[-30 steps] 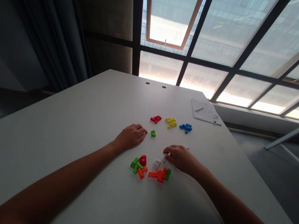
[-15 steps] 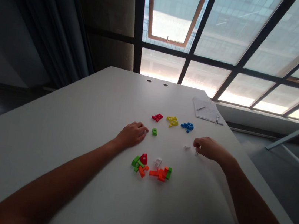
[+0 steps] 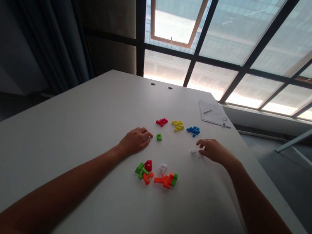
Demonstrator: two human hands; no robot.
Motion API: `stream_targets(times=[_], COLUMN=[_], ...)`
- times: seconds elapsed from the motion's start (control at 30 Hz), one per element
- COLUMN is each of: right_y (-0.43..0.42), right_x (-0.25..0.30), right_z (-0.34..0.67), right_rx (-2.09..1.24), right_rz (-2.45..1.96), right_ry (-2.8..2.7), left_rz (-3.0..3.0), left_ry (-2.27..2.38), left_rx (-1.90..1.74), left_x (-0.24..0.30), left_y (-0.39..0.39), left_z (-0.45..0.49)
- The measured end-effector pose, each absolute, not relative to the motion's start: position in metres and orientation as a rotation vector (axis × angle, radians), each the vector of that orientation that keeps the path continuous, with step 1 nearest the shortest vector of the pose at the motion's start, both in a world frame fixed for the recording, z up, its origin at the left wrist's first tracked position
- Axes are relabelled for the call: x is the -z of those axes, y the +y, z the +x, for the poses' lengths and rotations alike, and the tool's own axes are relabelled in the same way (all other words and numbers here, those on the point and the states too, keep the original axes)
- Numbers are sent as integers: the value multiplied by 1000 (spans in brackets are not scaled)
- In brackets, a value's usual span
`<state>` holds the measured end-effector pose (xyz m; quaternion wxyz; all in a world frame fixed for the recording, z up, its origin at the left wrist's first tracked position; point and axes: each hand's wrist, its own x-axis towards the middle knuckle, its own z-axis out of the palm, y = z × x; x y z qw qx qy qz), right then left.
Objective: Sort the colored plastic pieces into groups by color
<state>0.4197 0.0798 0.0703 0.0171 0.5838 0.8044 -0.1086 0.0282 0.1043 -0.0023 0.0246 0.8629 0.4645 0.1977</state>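
My left hand (image 3: 135, 141) rests on the white table, fingers loosely bent, with no object visible in it. Just to the right of its fingertips lies a green block (image 3: 159, 137). On the other side, my right hand (image 3: 212, 149) has its thumb and fingers apart over small white pieces (image 3: 193, 151); the fingers partly cover one of them. Nearer to me is a pile of green, red and orange blocks (image 3: 144, 171). Beside it lie a white block (image 3: 162, 169) and a cluster of orange and green blocks (image 3: 166, 180).
Farther back, small piles of red pieces (image 3: 161, 122), yellow pieces (image 3: 177, 125) and blue pieces (image 3: 193, 130) form a row. Paper sheets (image 3: 214, 116) with two pens lie by the right edge of the table (image 3: 111, 102). Windows stand behind it.
My right hand has shifted left and its fingers have spread from a pinch, over the small white pieces. My left hand stays in place; the view has shifted slightly.
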Motion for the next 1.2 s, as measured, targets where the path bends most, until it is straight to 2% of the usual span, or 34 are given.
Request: stream_targets(times=[0.1,0.23,0.5,0.8,0.97,1.2], right_y=[69,44,13,13,9,13], right_x=[-79,-88,-74,-67,-56,-42], right_z=[410,379,317,314,308,302], right_rx=[373,603,884,841,747,916], right_rz=[1748,1507,1034,1049,1272,1259], right_ry=[2547,2675,2869,2930,3006,2992], left_rz=[2671,2671,2662,2661,2660,2661], left_ry=[1427,1427,1432,1430,1427,1433], left_rx=[-616,-617,-609,-601,-604,-602], left_x=[2,2,0,1,0,-1], left_y=[104,104,102,103,102,102], left_z=[28,28,28,28,28,28])
